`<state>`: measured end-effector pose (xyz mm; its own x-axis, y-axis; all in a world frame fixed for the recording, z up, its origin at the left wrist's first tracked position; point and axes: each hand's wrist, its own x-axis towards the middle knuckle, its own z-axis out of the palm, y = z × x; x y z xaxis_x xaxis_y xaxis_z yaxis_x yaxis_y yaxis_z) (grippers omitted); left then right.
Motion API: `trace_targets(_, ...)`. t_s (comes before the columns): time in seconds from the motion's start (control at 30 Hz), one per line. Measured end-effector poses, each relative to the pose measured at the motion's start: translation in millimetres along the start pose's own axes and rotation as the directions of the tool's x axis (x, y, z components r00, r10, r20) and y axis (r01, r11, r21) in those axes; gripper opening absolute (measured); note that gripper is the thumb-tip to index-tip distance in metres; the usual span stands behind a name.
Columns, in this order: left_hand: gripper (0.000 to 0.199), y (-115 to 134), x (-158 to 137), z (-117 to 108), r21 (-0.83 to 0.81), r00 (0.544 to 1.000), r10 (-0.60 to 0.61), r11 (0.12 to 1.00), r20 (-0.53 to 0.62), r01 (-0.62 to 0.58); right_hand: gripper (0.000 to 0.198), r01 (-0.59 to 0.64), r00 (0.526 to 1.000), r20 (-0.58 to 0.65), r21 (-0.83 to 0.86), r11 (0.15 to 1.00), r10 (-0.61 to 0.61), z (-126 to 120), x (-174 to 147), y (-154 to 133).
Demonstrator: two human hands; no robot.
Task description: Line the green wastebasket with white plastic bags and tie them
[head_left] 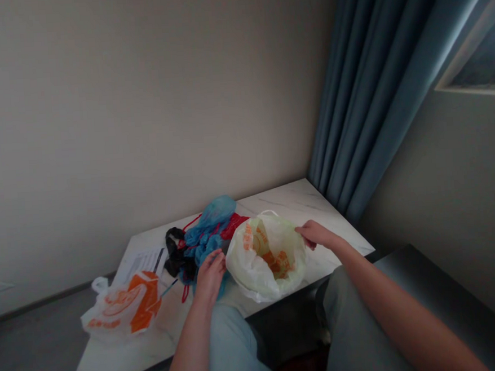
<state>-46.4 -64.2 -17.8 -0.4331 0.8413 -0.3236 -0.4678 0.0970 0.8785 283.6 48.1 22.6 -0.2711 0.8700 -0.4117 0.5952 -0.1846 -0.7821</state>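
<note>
White bag stands open on the table, between the hands, probably for easy reach. The right hand's fingers seem to pinch its rim, likely keeping the mouth spread; whether the left hand's fingers, just beside it, hold anything, I cannot tell.

the orange lettering on the white bag is broken up by folds, and whether the left grip touches its side cannot be told. print on the paper sheet is too small to read, its lower part hidden by the orange-and-white bag. the view's edges cut off the blue curtain, the window and the bench's near left corner.
</note>
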Motion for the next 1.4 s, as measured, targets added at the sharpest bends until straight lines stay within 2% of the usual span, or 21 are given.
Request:
trace_targets(0.1, 0.039, 2.2, -1.1, 0.1, -0.050, 0.999, 0.050, 0.997, -0.009, -0.051, 0.045, -0.067, 0.979, -0.187, 0.060, 0.996, 0.077, -7.9, 11.0, 4.2)
trace_targets(0.17, 0.035, 1.0, -2.9, -1.0, -0.005, 0.999, 0.027, 1.000, -0.033, -0.027, 0.037, -0.103, 0.972, -0.198, 0.111, 0.988, 0.124, -8.9, 18.8, 4.2)
trace_targets(0.27, 0.030, -3.8, -8.8, -5.0, 0.133, 0.987, -0.164, 0.978, -0.001, 0.162, 0.025, -0.157, 0.979, -0.093, 0.208, 0.965, 0.179, -5.6, 24.5, 2.4)
trace_targets(0.33, 0.028, -7.0, -14.0, -8.4, 0.218, 0.948, -0.308, 0.934, 0.080, 0.285, 0.020, -0.188, 0.981, 0.009, 0.270, 0.944, 0.193, -2.2, 24.9, 2.0)
trace_targets(0.43, 0.030, -9.1, -20.3, -12.2, 0.290, 0.916, -0.373, 0.902, 0.151, 0.319, 0.016, -0.215, 0.976, 0.123, 0.349, 0.912, 0.182, 1.6, 25.3, 3.7)
trace_targets(0.6, 0.031, -5.9, -24.5, -12.2, 0.407, 0.928, -0.331, 0.881, 0.169, 0.240, 0.016, -0.203, 0.970, 0.211, 0.440, 0.875, 0.119, 4.2, 30.2, 5.5)
trace_targets(0.7, 0.035, -3.8, -26.4, -11.2, 0.459, 0.938, -0.300, 0.867, 0.173, 0.193, 0.015, -0.144, 0.978, 0.198, 0.412, 0.900, 0.067, 4.5, 31.1, 4.4)
trace_targets(0.8, 0.038, -3.3, -26.8, -11.2, 0.479, 0.946, -0.259, 0.867, 0.197, 0.137, 0.016, -0.066, 0.996, 0.084, 0.337, 0.939, 0.040, 4.8, 29.8, 2.3)
trace_targets(0.9, 0.036, -4.2, -25.4, -11.3, 0.511, 0.957, -0.180, 0.859, 0.229, 0.039, 0.014, 0.000, 0.996, -0.089, 0.275, 0.961, 0.025, 7.0, 27.3, -0.9)
trace_targets(1.0, 0.029, -5.4, -24.0, -10.6, 0.554, 0.965, -0.117, 0.832, 0.236, -0.035, 0.010, 0.099, 0.960, -0.274, 0.154, 0.983, -0.054, 12.1, 23.1, -3.9)
trace_targets(1.07, 0.027, -5.9, -23.5, -10.2, 0.579, 0.970, -0.101, 0.814, 0.221, -0.048, 0.008, 0.197, 0.917, -0.346, -0.039, 0.980, -0.198, 16.9, 18.9, -5.1)
trace_targets(1.13, 0.027, -6.0, -22.9, -10.2, 0.603, 0.974, -0.094, 0.796, 0.207, -0.051, 0.008, 0.283, 0.876, -0.335, -0.222, 0.933, -0.345, 21.7, 14.1, -5.6)
trace_targets(1.2, 0.030, -6.0, -21.5, -10.7, 0.625, 0.977, -0.081, 0.778, 0.196, -0.061, 0.006, 0.315, 0.884, -0.276, -0.243, 0.918, -0.376, 25.5, 9.6, -6.5)
trace_targets(1.3, 0.033, -5.7, -18.0, -11.7, 0.626, 0.985, -0.029, 0.775, 0.170, -0.085, 0.006, 0.242, 0.955, -0.162, -0.057, 0.969, -0.249, 27.6, 4.8, -9.5)
trace_targets(1.4, 0.034, -5.0, -13.7, -11.5, 0.517, 0.996, -0.003, 0.855, 0.090, -0.044, 0.015, 0.103, 0.995, -0.021, 0.141, 0.985, -0.101, 25.5, 1.4, -12.8)
